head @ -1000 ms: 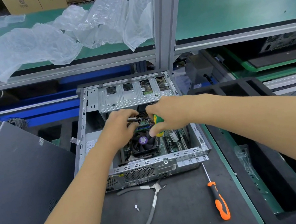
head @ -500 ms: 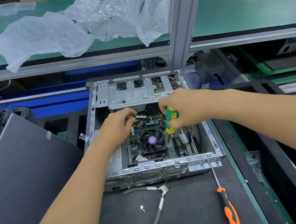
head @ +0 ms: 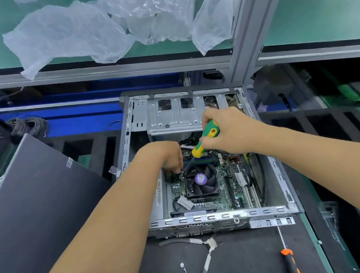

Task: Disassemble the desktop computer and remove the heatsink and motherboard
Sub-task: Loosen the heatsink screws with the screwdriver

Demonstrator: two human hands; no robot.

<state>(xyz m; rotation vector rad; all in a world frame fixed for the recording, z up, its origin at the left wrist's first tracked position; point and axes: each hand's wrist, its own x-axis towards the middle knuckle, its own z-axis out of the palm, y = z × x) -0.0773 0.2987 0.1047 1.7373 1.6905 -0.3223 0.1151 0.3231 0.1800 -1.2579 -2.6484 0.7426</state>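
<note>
Hands work inside the open computer case [head: 212, 217], which lies flat on the dark worktop [head: 244, 257]. The right hand [head: 232, 132] grips a green-and-yellow screwdriver [head: 206, 138], its long axis slanting down and leftward toward the far-left corner of the heatsink fan [head: 201, 181]. The left hand [head: 165, 157] reaches down at that same corner with fingers curled; whether it pinches anything cannot be told. The heatsink sits just below both hands, mounted on the green motherboard [head: 229, 194]. The likely step is loosening a heatsink screw; the tip itself is hidden.
</note>
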